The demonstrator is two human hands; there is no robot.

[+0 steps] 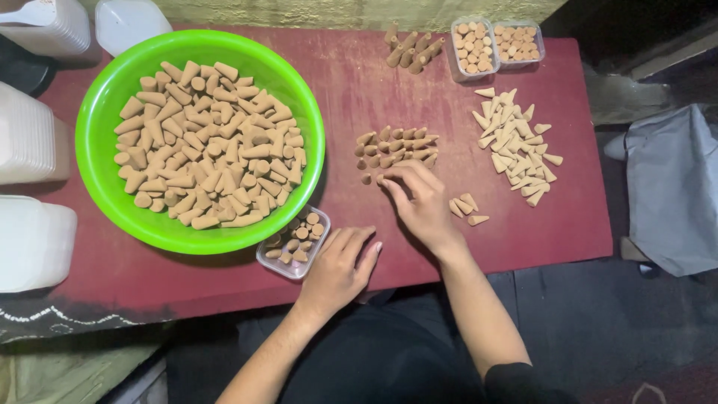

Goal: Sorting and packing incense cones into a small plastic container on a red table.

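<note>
Red table (568, 217) edge beside hands (422, 206)

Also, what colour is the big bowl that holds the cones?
Bright green. The bowl shows best in the head view, at the left of the table.

Dark red desk (374, 90). Green bowl (97, 135) of tan cones toward left edge. Small clear tray (294, 243), part filled, just beside bowl near front edge. Two full clear trays (496, 45) at far right corner. Loose cone piles: mid-desk (395, 146), far edge (410, 49), right side (516, 146). Both hands (422, 206) rest on desk near front edge.
</note>
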